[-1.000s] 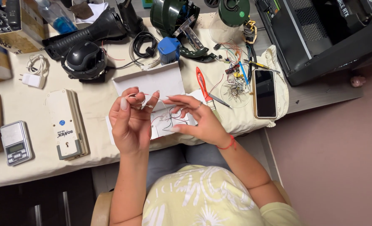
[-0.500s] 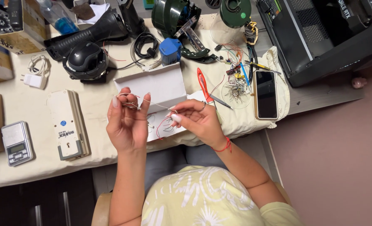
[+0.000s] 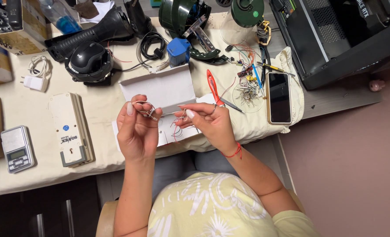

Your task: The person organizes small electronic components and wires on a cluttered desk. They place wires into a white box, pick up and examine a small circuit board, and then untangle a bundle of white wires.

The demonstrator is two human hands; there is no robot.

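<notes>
my left hand and right hand each pinch thin wire, light, springy and easily kinked, so i grip near its ends.

tabletop under cream cloth, cluttered. mauve floor at right. wooden chair below. soft, even indoor light.

The light is soft and warm, even over the table. Shadows are faint. The phone screen shines a little. The near left corner is dark. Everything looks sharp, with lines bending slightly at the edges.
</notes>
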